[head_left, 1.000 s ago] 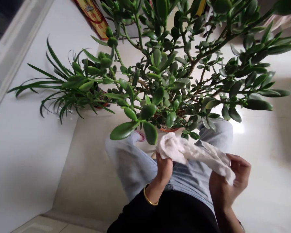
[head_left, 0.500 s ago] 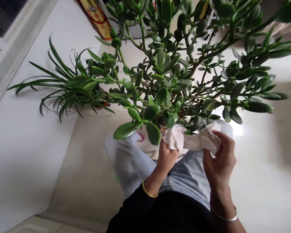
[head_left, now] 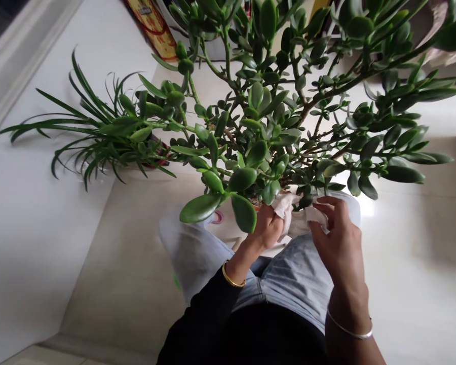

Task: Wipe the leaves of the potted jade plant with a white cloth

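Two potted plants stand on a glossy, pale floor beside a smooth white wall (head_left: 41, 203). Farthest left, a spider plant (head_left: 114, 132) throws out long, narrow, arching blades from a dark red pot (head_left: 160, 158). Next to it, and overlapping it, a large jade plant (head_left: 266, 116) spreads woody branches set with thick, waxy, oval leaves, its terracotta pot (head_left: 255, 206) nearly hidden beneath them. Below those leaves, a person's left hand (head_left: 265, 228), a smooth gold bangle (head_left: 232, 276) at the wrist and a black sleeve (head_left: 201, 314) above it, has its fingers (head_left: 274, 225) curled together into a crumpled white cloth (head_left: 291, 218). The soft, wrinkled cloth is gathered between both hands, just under the lowest jade leaves and above the person's pale blue jeans (head_left: 292, 284). The right hand (head_left: 338, 238), wearing a thin silver bangle (head_left: 349, 330), presses on the cloth with its fingers (head_left: 327, 208) slightly apart.
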The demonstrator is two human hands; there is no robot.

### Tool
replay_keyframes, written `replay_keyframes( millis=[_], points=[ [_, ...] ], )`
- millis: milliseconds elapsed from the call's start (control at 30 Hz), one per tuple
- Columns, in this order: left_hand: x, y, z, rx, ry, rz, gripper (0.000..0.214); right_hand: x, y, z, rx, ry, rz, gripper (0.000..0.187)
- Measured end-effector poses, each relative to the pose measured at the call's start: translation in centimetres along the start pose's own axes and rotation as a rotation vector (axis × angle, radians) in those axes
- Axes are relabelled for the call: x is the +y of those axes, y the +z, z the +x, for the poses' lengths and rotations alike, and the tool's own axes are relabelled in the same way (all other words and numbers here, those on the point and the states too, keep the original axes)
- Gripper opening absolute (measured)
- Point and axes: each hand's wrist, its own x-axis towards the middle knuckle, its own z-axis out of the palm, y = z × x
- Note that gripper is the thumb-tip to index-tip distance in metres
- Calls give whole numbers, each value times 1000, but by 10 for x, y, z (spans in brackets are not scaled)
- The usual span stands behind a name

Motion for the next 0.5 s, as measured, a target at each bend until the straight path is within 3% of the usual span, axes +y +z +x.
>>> replay_keyframes(
  millis=[200, 367, 500],
  points=[
    [3, -4, 3, 21, 106, 179, 20, 4, 0, -1, 65, -1, -3, 36],
    [-15, -6, 2, 141, -47, 131, 20, 13, 1, -11, 124, 21, 37, 43],
    [-27, -8, 5, 222, -114, 15, 22, 19, 2, -22, 301, -50, 130, 44]
  ],
)
